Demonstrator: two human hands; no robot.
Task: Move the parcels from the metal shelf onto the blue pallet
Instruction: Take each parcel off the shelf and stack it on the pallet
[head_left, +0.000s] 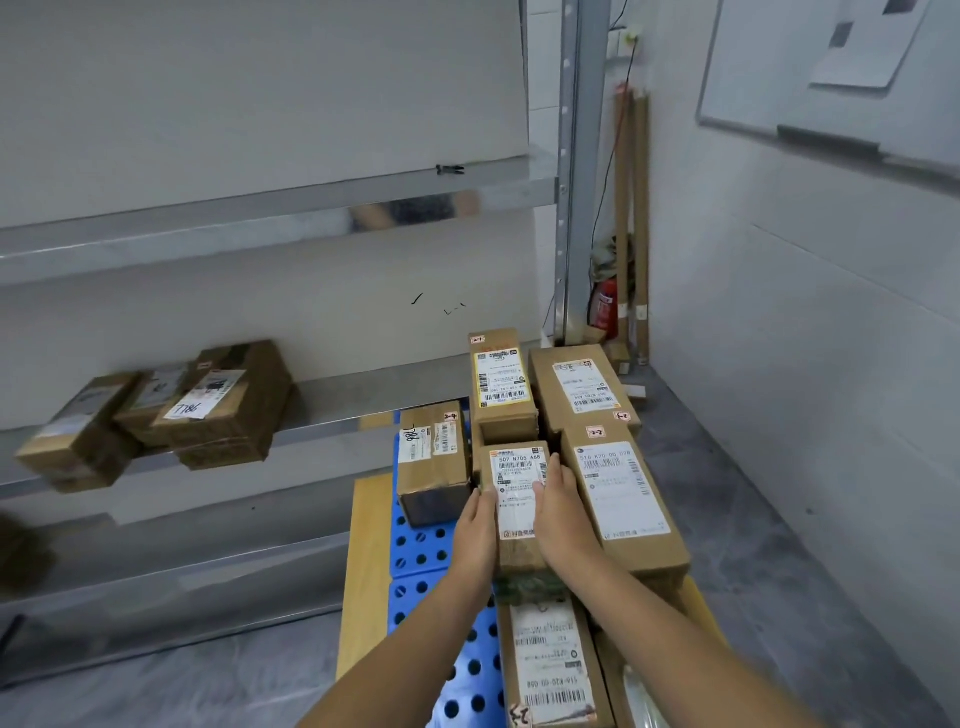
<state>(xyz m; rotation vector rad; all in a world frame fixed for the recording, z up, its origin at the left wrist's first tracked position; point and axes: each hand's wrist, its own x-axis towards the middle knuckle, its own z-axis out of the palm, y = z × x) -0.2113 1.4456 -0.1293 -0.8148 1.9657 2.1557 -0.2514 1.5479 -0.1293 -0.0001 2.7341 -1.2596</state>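
A small brown parcel (516, 501) with a white label lies among several parcels on the blue pallet (422, 551). My left hand (477, 525) holds its left side and my right hand (558, 512) holds its right side, fingers pointing away from me. Around it lie a long parcel (623, 493) to the right, two parcels (501, 387) behind, one (434, 457) to the left and one (553, 665) nearer to me. Several more brown parcels (208, 410) sit on the metal shelf (332, 421) at the left.
The pallet rests on a wooden base (369, 561). A shelf upright (579, 171) stands behind the pallet, with a red fire extinguisher (602, 306) and cardboard tubes (631, 218) in the corner. A whiteboard (841, 73) hangs on the right wall. Grey floor lies to the right.
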